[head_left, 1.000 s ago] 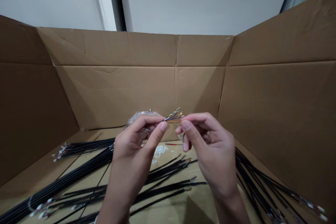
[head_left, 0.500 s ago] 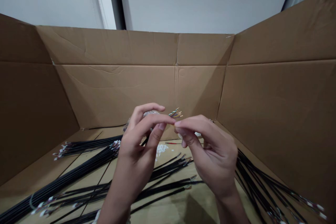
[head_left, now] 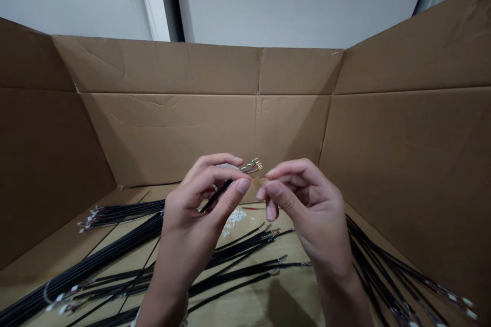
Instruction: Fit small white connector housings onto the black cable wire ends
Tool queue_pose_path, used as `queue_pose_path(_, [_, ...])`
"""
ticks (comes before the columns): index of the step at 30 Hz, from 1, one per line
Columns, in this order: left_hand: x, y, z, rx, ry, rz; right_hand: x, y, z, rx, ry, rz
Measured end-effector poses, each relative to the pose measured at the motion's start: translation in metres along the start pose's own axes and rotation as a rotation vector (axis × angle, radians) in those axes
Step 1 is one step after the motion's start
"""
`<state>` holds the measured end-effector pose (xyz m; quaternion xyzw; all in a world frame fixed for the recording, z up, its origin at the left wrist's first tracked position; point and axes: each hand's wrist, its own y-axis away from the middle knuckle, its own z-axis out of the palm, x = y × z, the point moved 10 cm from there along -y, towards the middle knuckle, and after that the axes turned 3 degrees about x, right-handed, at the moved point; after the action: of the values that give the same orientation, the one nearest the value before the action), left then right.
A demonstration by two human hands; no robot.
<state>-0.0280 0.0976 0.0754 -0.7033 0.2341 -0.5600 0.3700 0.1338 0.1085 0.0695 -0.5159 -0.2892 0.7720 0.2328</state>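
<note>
A black cable (head_left: 217, 196) lies in my left hand (head_left: 205, 209), pinched near its stripped end between thumb and forefinger. Thin coloured wires (head_left: 252, 165) with metal tips fan out past those fingertips. One orange-looking wire stretches toward my right hand (head_left: 303, 199), whose thumb and forefinger are closed together at its far end. Whether the right fingertips still grip that wire is hard to make out, as the end is very fine. Both hands are raised above the work surface.
Small white connector pieces (head_left: 235, 217) lie in a pile beyond the hands, near a thin red item (head_left: 251, 208). Bundles of black cables lie at left (head_left: 88, 265), below the hands (head_left: 238, 272) and at right (head_left: 378, 271). Cardboard walls (head_left: 172, 133) enclose the surface.
My hands have moved slightly apart; the fingertips were touching before. More of the black cable and the single thin wire between the hands now shows.
</note>
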Motion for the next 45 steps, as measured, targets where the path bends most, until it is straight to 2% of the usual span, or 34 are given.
queue_pose_path(4, [0.004,0.000,0.001,-0.023,0.003,0.010,0.011,-0.002,0.003,-0.058,-0.143,0.116])
queue_pose_path(8, [0.006,0.002,0.002,-0.031,0.000,0.009,0.016,-0.002,0.001,-0.075,-0.172,0.161])
queue_pose_path(13, [0.010,0.003,0.001,-0.002,-0.023,0.036,0.014,-0.001,0.001,-0.100,-0.135,0.144])
queue_pose_path(21, [0.016,0.001,0.000,0.024,-0.056,0.079,0.007,-0.002,-0.002,-0.024,-0.077,0.081])
queue_pose_path(45, [0.018,-0.001,0.002,0.028,-0.114,0.105,0.006,-0.002,-0.002,-0.014,-0.006,0.068])
